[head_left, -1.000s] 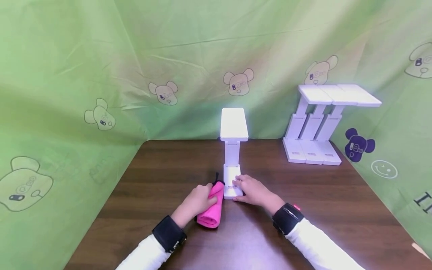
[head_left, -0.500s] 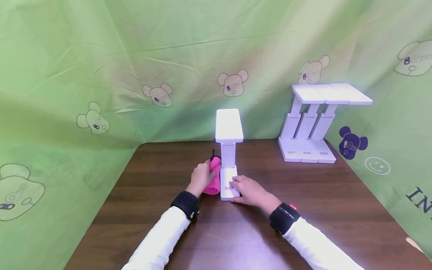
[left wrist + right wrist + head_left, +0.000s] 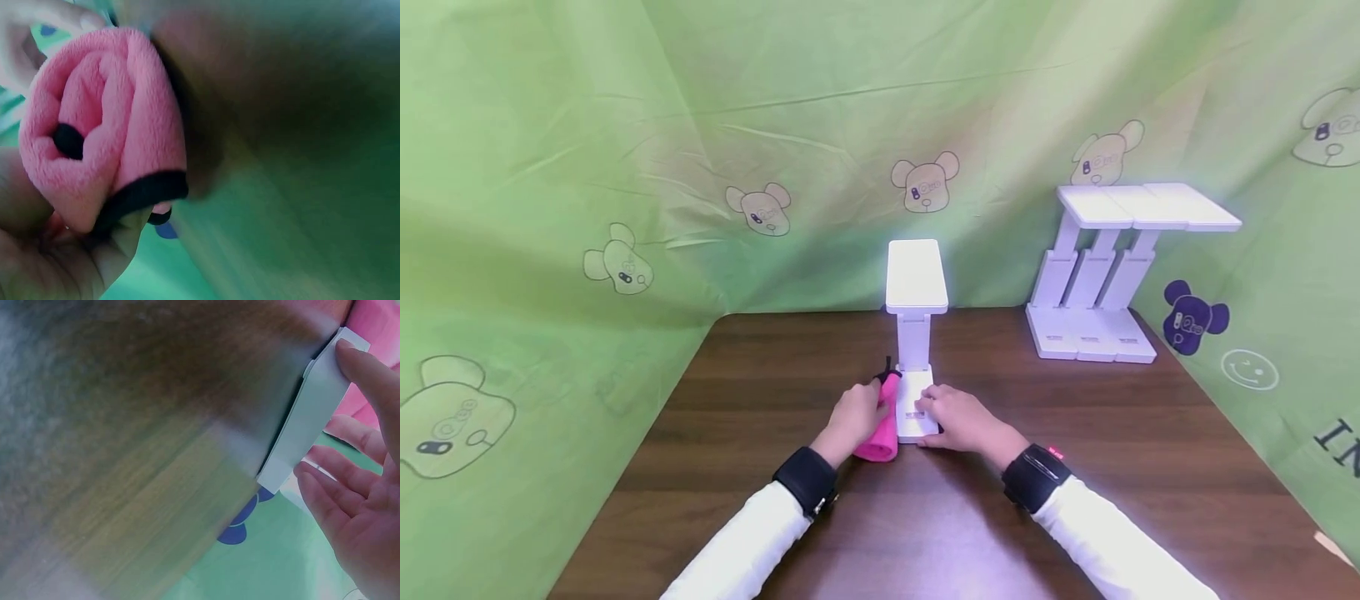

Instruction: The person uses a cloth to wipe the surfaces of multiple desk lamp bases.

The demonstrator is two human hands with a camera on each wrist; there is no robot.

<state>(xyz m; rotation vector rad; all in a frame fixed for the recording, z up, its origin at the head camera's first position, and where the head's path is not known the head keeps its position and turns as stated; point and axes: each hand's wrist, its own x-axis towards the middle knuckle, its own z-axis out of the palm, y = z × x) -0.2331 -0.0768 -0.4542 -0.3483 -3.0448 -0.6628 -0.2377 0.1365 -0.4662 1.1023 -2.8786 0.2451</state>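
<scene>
A white folding desk lamp stands upright on the table, its flat head panel lit. My left hand grips a rolled pink cloth with black edging, which lies along the left side of the lamp's base. Seen end-on in the left wrist view, the fuzzy pink roll has my fingers curled under it. On the other side, my right hand holds the lamp base, thumb at its near end and fingers over its top. The left fingertips are partly hidden behind the cloth.
Several similar white lamps stand side by side at the back right of the brown wooden table. A green curtain with printed bear heads hangs behind and along both sides of the table.
My left hand slid the pink cloth away from me along the lamp base, then partly back toward me. The right hand has stayed on the base; the lamp stands in place.
</scene>
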